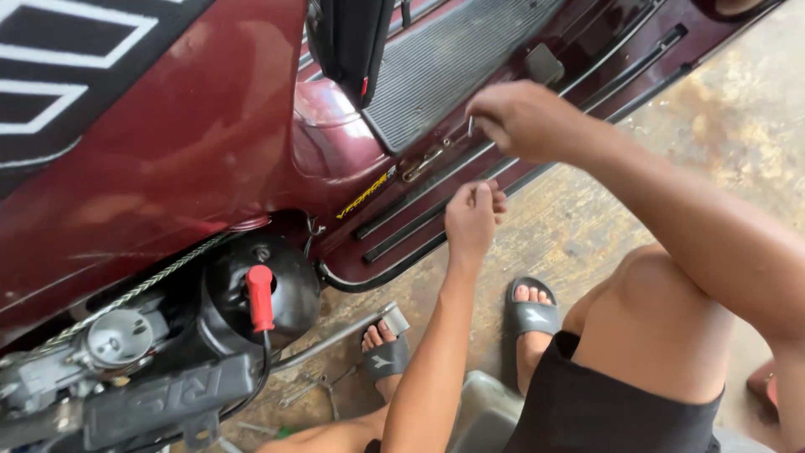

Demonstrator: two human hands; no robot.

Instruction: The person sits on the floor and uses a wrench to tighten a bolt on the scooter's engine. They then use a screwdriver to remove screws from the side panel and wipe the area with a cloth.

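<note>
Knees and a black pair of shorts (604,411) fill the bottom of the view, with two feet in grey sandals (533,317) on the stained concrete floor (721,109). Both arms reach up to the dark red scooter (168,143).

At the outer edge of the scooter's footboard (453,59), the right hand (520,117) is curled narrow and pinches a small thin metal tool (470,126), maybe a key or a little driver. It points down at a brass fitting (423,164) on the footboard's rim. Just below, the left hand (471,216) is pinched shut by the black rubber strips (419,222); I cannot tell if it holds something tiny.

Things could go wrong. The thin tool could slip off the fitting and scratch the red paint, because the grip is only fingertips. A small part could drop and roll under the scooter. Bare toes sit close to the silver kick lever (352,329) and the loose wrenches (314,387) on the floor, so a bump could hurt.
</note>
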